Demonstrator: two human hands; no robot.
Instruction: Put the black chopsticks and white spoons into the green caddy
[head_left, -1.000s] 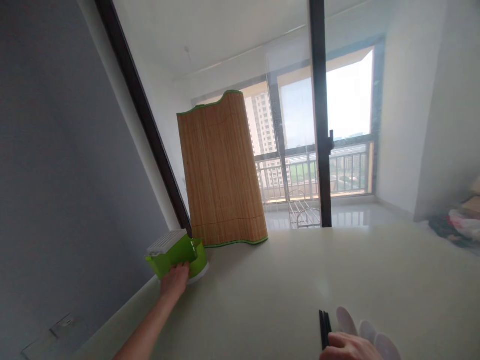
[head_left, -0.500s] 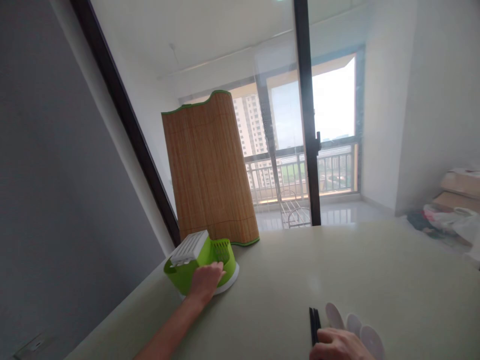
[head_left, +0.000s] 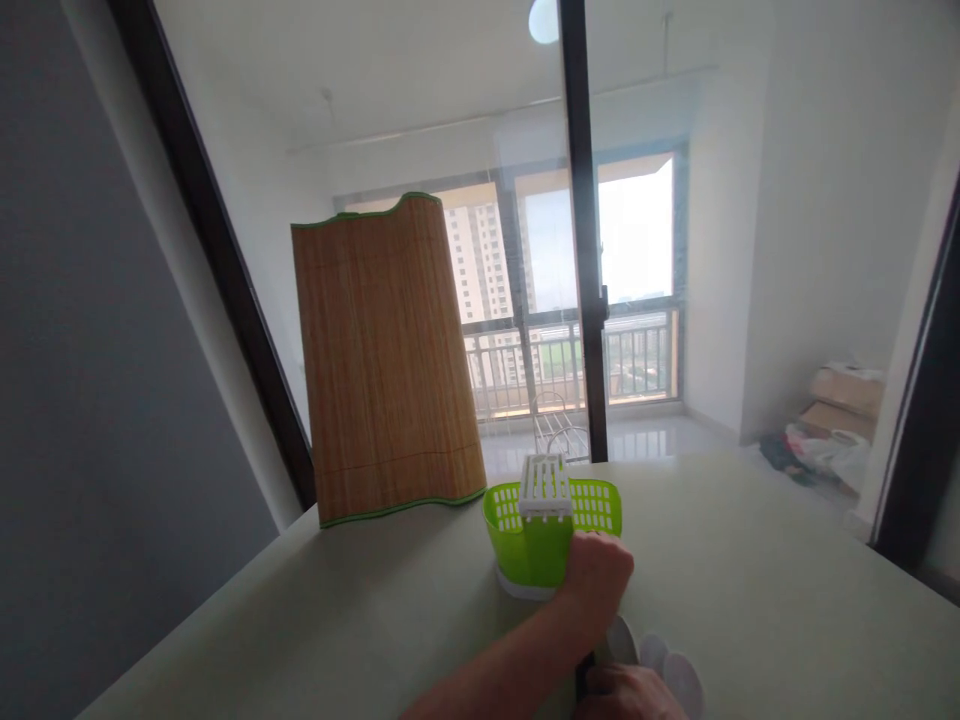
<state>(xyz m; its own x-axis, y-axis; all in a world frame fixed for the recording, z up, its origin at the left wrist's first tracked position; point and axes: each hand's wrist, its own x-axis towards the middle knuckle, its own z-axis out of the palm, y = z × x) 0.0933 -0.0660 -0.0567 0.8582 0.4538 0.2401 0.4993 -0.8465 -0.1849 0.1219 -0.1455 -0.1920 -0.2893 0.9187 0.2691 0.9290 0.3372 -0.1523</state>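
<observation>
A lime-green utensil caddy (head_left: 536, 560) with a white slatted top (head_left: 546, 485) and a white base stands at the middle of the table. My left hand (head_left: 600, 565) is closed on its near right rim, the forearm reaching across from the lower left. Below it, at the bottom edge, my right hand (head_left: 630, 692) is closed around black chopsticks (head_left: 585, 668), mostly hidden by both hands. White spoon bowls (head_left: 682, 684) fan out just beyond the right hand; whether its fingers also hold their handles is hidden.
The pale table (head_left: 360, 620) stretches to a glass sliding door with a dark frame (head_left: 583, 250). A rolled bamboo mat (head_left: 382, 360) with green edging stands upright at the table's far left. Cardboard boxes and bags (head_left: 832, 420) are heaped beyond, at the right.
My left hand has brought the caddy from beside the mat rightward, and it now faces me differently. My right hand stays with the chopsticks and spoons. The view has swung slightly right.
</observation>
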